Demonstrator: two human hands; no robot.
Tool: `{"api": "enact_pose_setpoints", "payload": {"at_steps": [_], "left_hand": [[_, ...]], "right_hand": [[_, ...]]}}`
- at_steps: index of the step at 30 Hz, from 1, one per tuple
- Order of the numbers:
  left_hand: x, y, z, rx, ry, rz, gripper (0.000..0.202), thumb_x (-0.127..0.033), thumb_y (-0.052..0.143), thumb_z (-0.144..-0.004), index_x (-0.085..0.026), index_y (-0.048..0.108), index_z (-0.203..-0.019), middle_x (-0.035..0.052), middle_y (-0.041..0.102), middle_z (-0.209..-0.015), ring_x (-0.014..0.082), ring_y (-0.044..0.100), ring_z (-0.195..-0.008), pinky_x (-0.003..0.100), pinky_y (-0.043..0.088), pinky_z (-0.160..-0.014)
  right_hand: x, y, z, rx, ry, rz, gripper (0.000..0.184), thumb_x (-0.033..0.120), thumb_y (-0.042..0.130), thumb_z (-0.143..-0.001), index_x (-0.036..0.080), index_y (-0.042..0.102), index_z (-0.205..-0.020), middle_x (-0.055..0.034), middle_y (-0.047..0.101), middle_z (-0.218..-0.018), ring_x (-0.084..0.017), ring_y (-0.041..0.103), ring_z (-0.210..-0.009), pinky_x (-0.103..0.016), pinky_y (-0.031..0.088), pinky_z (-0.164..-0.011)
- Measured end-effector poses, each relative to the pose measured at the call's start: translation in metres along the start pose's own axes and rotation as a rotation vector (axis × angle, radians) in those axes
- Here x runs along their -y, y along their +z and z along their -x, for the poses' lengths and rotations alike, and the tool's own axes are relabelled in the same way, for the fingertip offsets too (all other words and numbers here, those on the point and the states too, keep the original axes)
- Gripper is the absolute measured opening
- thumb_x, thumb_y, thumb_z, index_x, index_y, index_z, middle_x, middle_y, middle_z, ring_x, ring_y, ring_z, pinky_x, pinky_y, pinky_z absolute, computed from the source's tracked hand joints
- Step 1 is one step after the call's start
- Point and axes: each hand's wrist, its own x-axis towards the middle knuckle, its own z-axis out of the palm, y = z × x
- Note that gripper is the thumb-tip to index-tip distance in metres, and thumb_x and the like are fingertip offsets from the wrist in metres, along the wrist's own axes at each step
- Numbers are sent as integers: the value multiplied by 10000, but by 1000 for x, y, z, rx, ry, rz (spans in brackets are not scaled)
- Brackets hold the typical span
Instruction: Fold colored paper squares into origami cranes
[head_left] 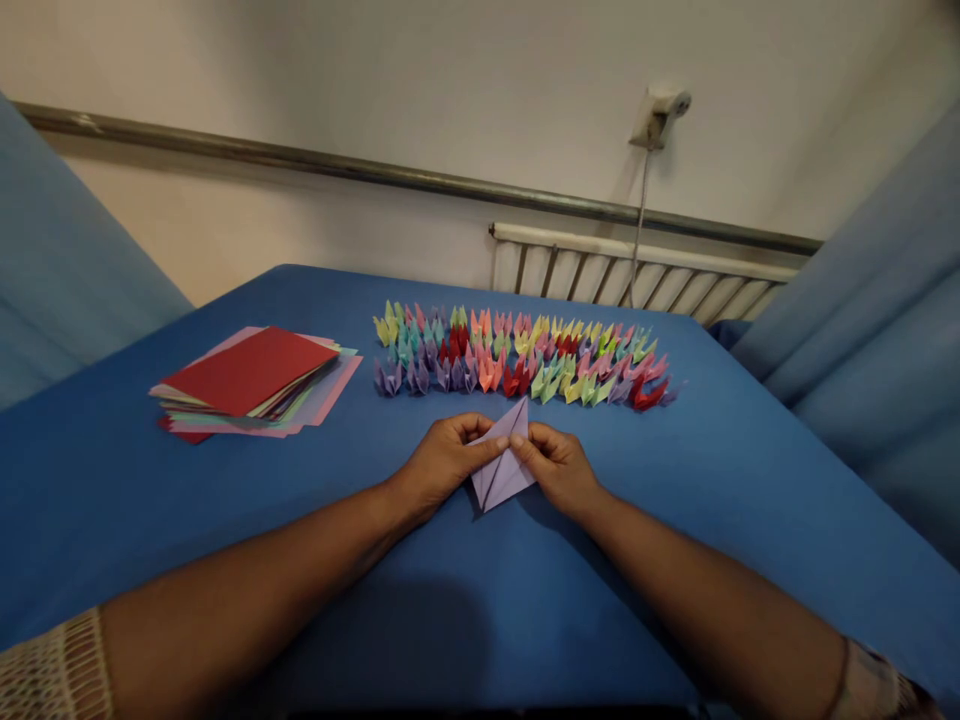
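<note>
A partly folded lilac paper (501, 462), kite-shaped with its tip pointing away from me, lies on the blue tablecloth (750, 480). My left hand (442, 460) pinches its left side with thumb and fingers closed on the fold. My right hand (559, 468) grips its right side the same way, the two thumbs almost meeting at the centre crease. Just beyond the paper stand rows of several small folded paper cranes (517, 355) in many colours.
A fanned stack of coloured paper sheets (255, 385), red on top, lies at the left of the table. Blue fabric (877, 330) hangs on both sides. A radiator (637, 275) and a rail run along the wall behind.
</note>
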Motion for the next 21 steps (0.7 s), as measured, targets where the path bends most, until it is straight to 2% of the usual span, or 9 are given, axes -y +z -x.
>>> {"api": "enact_pose_setpoints", "payload": {"at_steps": [7,12,17,21], "left_hand": [[0,1,0,24,19,-12,322,-400,791,-614,-161,631,-758,-19,607,-711,130,557,-625,240,436,-598],[1,2,2,49,39,-181,263,-377,749,-643,-163,624,-729,-13,602,-675,139,546,-615,241,427,-572],[0,3,5,186,60,-257,132,-276,694,-681,-179,638,-752,-24,614,-689,132,541,-625,242,439,-596],[-5,2,5,214,31,-255,146,-283,700,-678,-182,642,-767,-35,602,-672,123,522,-599,235,420,-575]], "right_hand": [[2,-3,0,-1,-31,36,375,443,563,-844,203,424,-591,64,337,-560,-93,317,-527,-239,265,-502],[6,-2,0,-36,-39,-89,241,410,676,-770,200,558,-765,47,509,-654,-107,449,-582,-242,369,-562],[8,-6,-3,-126,3,-130,355,473,610,-819,189,530,-621,53,443,-557,-100,395,-535,-242,329,-535],[5,-9,-6,-112,83,-230,426,537,565,-841,181,547,-609,47,458,-515,-100,402,-501,-243,319,-511]]}}
